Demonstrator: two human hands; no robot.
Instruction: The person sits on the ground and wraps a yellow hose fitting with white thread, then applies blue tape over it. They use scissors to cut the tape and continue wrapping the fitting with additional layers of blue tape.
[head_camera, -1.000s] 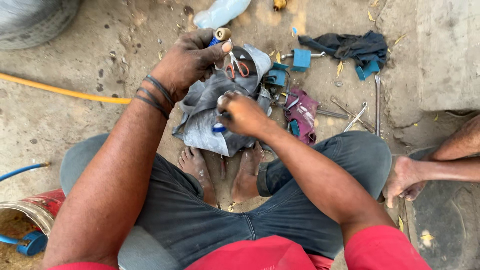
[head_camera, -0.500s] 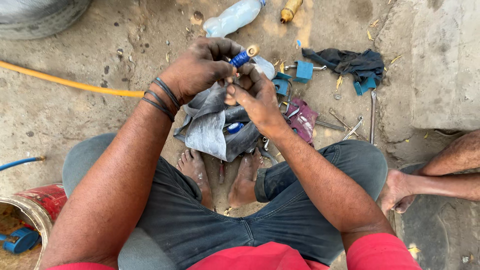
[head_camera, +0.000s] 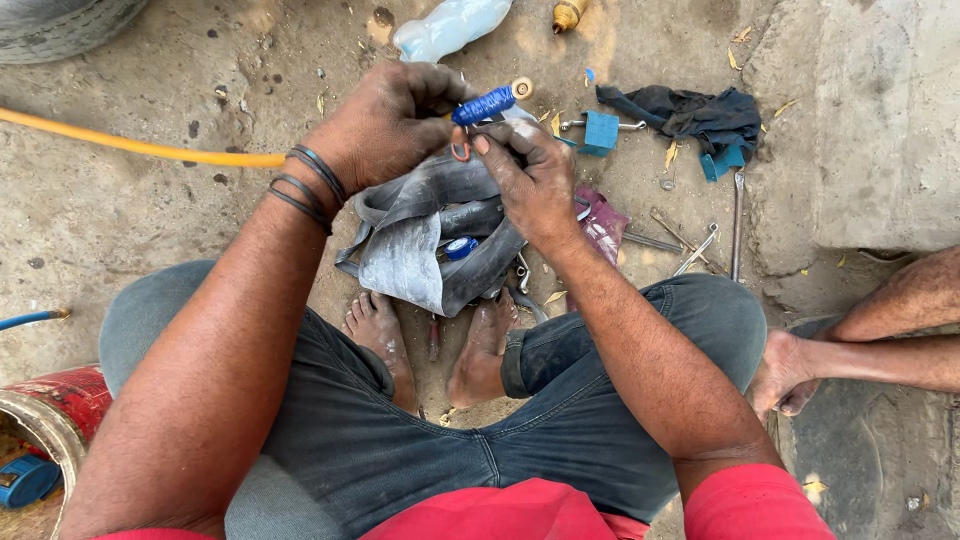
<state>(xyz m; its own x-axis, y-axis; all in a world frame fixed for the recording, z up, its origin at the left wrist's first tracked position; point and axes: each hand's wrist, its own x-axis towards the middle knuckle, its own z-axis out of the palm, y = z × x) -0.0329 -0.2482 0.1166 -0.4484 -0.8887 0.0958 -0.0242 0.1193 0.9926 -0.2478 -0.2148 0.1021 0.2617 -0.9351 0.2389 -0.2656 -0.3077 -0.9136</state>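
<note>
Left of the grey inner tube (head_camera: 420, 250), a yellow hose (head_camera: 140, 147) crosses the ground and a red drum (head_camera: 60, 405) sits by the knee. Above the tube, the left hand (head_camera: 385, 125) has its grip closed on a blue-wrapped tool (head_camera: 485, 105), seemingly to steady it, while the right hand (head_camera: 535, 180) pinches near its lower end. Right of the tube lie wrenches (head_camera: 690, 245), a blue block (head_camera: 600, 132) and a dark cloth (head_camera: 700, 112); open ground remains beyond, up to a concrete edge (head_camera: 860, 150).

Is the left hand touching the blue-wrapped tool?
Touching. The head view shows the left hand closed around one end of the blue-wrapped tool, with no gap between them.
</note>
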